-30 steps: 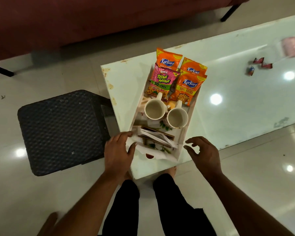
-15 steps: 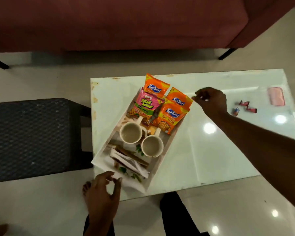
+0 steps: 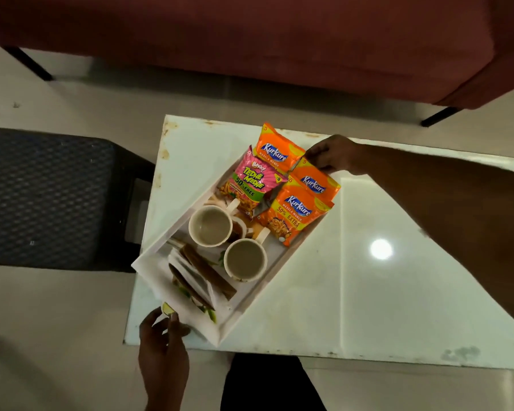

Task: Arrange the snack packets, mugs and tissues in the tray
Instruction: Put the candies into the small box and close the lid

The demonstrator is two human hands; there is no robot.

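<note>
A: How many orange packets (image 3: 275, 149) (image 3: 316, 183) (image 3: 294, 216) do you count?
B: You can count three of them, and one pink packet (image 3: 248, 182), so four packets together.
A: And the mugs (image 3: 210, 226) (image 3: 245, 259)?
B: Exactly two mugs.
A: The tissues (image 3: 190, 274)?
B: One pile; the number of sheets you cannot tell.
A: And under them?
B: One tray (image 3: 172, 229), standing on one bench (image 3: 368, 292).

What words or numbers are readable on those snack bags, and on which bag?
"Kurkure", "MASALA MUNCH": far orange packet.
"Kurkure": middle orange packet.
"Kurkure", "50% EXTRA": near orange packet.
"TEDHE MEDHE", "50% FREE": pink packet.
Finer print is too blurred to read.
</note>
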